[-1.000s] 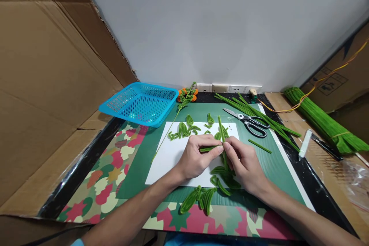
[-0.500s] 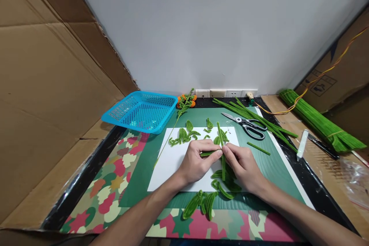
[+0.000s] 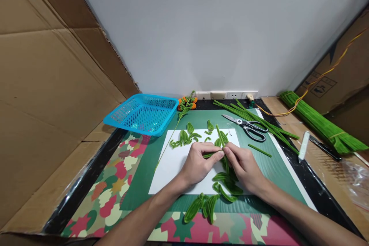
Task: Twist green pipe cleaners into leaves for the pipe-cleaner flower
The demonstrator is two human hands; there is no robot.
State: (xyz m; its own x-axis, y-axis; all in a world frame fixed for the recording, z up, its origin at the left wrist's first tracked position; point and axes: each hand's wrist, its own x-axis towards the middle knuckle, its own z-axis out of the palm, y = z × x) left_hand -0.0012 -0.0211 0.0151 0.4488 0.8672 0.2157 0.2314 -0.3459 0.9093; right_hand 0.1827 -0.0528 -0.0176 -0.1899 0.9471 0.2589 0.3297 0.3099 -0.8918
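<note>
- Fuzzy green pipe cleaner, thin and straight, pinched between my left hand and right hand.
- Smooth white paper beneath them.
- Looped green leaves just nearer me.

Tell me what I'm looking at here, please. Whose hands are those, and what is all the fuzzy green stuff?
The picture comes from a camera worn on a person's head, looking down at their own two bare hands, so you see what they see. The left hand and the right hand meet in the middle and together pinch a green fuzzy wire, the bendy kind used for crafts. They work over a white sheet on a green mat. Bent green leaf shapes lie near the wrists, and more lie further back. Behind are scissors, loose long green stems, a small stalk with orange flowers and a blue basket. A thick bundle of green wires lies at the right. Cardboard walls stand on both sides.
</note>
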